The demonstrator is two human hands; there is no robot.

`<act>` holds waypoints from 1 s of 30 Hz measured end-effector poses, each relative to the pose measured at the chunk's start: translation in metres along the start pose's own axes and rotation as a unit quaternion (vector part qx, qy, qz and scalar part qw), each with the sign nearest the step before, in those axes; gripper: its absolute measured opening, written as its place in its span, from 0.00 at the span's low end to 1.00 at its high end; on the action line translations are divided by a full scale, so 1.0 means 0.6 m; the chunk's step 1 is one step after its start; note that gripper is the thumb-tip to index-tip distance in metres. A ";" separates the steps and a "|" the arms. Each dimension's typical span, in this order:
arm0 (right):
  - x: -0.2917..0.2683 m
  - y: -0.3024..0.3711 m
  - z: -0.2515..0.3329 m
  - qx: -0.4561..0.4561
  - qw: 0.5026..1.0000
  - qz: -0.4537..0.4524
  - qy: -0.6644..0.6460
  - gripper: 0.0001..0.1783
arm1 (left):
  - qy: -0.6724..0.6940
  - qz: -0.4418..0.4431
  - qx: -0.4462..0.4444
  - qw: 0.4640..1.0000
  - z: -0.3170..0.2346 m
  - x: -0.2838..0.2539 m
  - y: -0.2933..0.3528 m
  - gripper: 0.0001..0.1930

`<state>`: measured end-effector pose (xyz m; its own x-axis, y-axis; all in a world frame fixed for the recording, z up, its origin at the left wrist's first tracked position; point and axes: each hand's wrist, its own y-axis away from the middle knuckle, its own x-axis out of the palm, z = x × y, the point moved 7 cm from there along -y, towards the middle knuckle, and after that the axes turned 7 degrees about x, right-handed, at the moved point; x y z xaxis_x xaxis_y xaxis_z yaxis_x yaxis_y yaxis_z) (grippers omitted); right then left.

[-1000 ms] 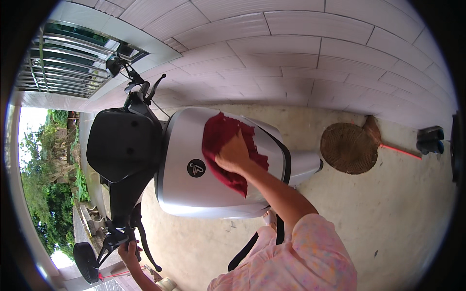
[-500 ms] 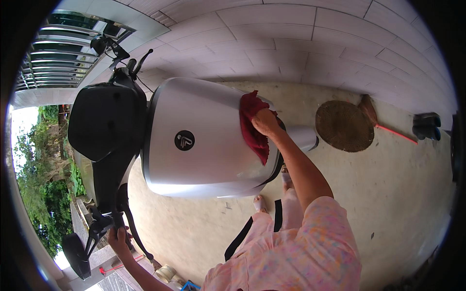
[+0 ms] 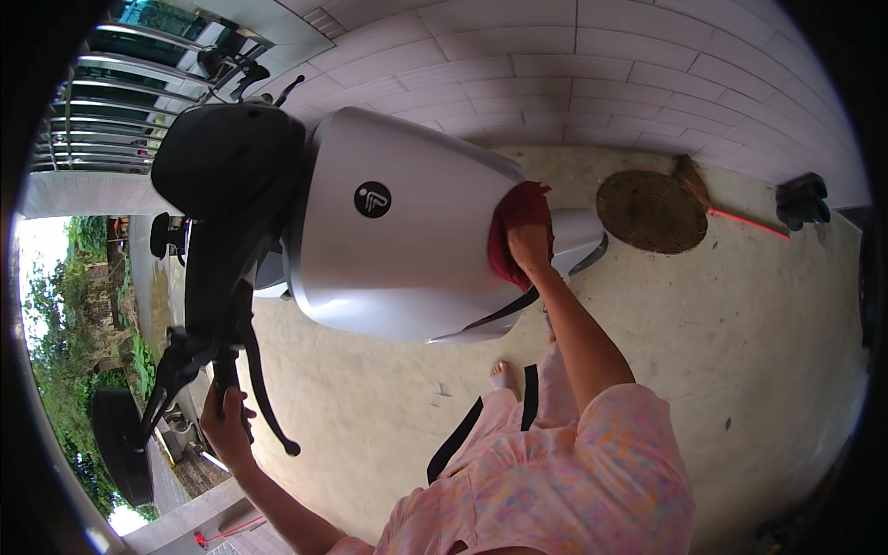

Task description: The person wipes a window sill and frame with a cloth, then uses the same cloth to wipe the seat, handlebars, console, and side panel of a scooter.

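A scooter's smooth silver front panel (image 3: 407,259) with a round black emblem fills the middle of the view. My right hand (image 3: 530,248) presses a bunched dark red cloth (image 3: 518,205) against the panel's right end, fingers partly hidden in the folds. At the lower left, my left hand (image 3: 228,427) is wrapped round the black handlebar grip (image 3: 231,375). Beside that grip, a black brake lever (image 3: 264,412) curves toward me. A black mirror (image 3: 122,435) sticks out on the far side of the left hand.
Past the silver front fender (image 3: 578,231) lie a round woven tray (image 3: 652,213) and a broom with a red handle (image 3: 749,222). Dark boots (image 3: 802,201) stand by the tiled wall (image 3: 527,74). A barred metal window (image 3: 111,111) is at upper left.
My right hand and the cloth have shifted nearer me along the panel's right end. The scooter appears farther up and to the right in view. My left hand stays on the grip.
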<state>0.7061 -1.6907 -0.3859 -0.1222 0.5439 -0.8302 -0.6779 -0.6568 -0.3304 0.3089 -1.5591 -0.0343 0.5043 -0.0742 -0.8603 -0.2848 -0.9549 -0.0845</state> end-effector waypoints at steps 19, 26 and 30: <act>0.036 0.220 0.216 0.400 0.793 -0.214 -0.408 0.30 | 0.042 -0.037 0.102 0.993 -0.037 0.015 0.002 0.14; -0.113 0.098 0.459 0.042 0.964 -0.198 -0.172 0.32 | 0.014 -0.043 0.101 0.994 -0.019 0.005 0.004 0.14; -0.098 0.092 0.431 0.035 0.979 -0.127 -0.156 0.32 | 0.001 -0.031 0.099 0.995 -0.042 0.012 0.007 0.13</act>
<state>0.4885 -1.6236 -0.2393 -0.1509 0.8256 -0.5437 -0.7622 -0.4474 -0.4679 0.3319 -1.5707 -0.0281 0.5272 -0.0175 -0.8496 -0.4073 -0.8826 -0.2346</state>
